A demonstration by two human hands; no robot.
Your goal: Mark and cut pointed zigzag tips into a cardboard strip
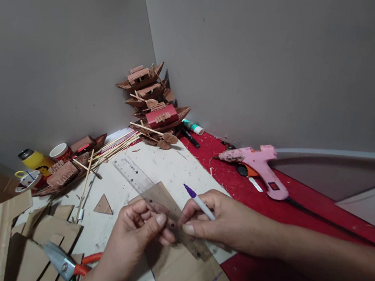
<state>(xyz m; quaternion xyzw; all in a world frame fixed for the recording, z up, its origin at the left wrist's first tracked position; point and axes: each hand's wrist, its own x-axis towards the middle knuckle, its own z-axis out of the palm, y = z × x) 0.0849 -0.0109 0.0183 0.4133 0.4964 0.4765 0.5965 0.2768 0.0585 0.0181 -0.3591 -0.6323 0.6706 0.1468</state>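
A clear plastic ruler (133,175) lies slantwise over a piece of brown cardboard (174,268) that bears purple lines near its lower end. My left hand (138,229) pinches the ruler between thumb and fingers around its middle. My right hand (213,217) has a white marker pen (202,204) with a purple tip tucked in it, tip pointing up and left. Its thumb and forefinger also close at the ruler's right part. A small cardboard triangle (104,205) rests on the white board (171,168), left of the ruler.
Red-handled shears (63,264) lie on cardboard scraps (54,229) at lower left. A pink glue gun (258,166) with a black cord sits on the red cloth (309,193) at right. Small cardboard boats (159,115), thin sticks (116,146) and a yellow bottle (36,160) stand near the walls.
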